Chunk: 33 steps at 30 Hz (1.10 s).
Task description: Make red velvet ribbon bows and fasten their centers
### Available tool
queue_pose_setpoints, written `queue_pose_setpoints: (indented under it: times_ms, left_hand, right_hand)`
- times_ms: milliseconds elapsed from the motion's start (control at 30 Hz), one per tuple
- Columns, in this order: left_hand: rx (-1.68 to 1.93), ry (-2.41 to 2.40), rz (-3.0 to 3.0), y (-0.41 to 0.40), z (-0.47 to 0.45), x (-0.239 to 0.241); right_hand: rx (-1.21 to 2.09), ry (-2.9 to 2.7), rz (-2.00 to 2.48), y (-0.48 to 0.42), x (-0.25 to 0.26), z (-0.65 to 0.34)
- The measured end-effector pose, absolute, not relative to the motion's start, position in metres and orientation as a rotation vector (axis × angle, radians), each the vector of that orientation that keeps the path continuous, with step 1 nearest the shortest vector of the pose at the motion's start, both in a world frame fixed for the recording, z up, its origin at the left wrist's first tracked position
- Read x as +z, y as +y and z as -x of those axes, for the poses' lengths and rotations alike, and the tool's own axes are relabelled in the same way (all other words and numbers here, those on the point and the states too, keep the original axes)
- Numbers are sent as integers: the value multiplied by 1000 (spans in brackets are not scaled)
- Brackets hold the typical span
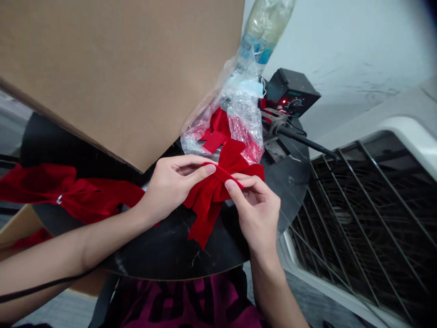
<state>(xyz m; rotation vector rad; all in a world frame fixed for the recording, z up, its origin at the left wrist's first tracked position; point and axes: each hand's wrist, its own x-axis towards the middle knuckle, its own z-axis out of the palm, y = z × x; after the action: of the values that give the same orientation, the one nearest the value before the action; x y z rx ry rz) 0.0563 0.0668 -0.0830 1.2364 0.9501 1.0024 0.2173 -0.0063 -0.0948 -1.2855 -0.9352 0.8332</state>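
Note:
Between my two hands is a red velvet ribbon bow (213, 191), held just over the black round table (160, 255). My left hand (179, 180) pinches the folded strip across its middle, thumb on top. The other end of that strip is pinched by my right hand (254, 196), thumb and fingers together. The bow's loops fan out beyond my fingers and a tail hangs down toward me. Another red bow (85, 193) with a small shiny tie lies to the left, partly behind my left forearm.
A large cardboard box (112, 59) rises at the back left. Behind the bow sits a clear plastic bag (244, 109) with red ribbon pieces, and a plastic bottle (262, 32). A black soldering station (290, 93) with a lit red light stands right of them; a wire-grilled unit (355, 214) is at far right.

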Motion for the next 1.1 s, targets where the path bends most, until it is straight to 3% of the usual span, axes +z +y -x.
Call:
queue_pose_setpoints:
  times_ms: [467, 867, 1100]
  left_hand:
    - [902, 952, -1111, 66, -54, -70]
    - [609, 626, -714, 79, -50, -67]
    - [680, 727, -973, 77, -50, -77]
  right_hand:
    - [922, -815, 1156, -8, -104, -219]
    - [1095, -817, 1095, -10, -100, -224]
    - [903, -937, 1115, -10, -97, -225]
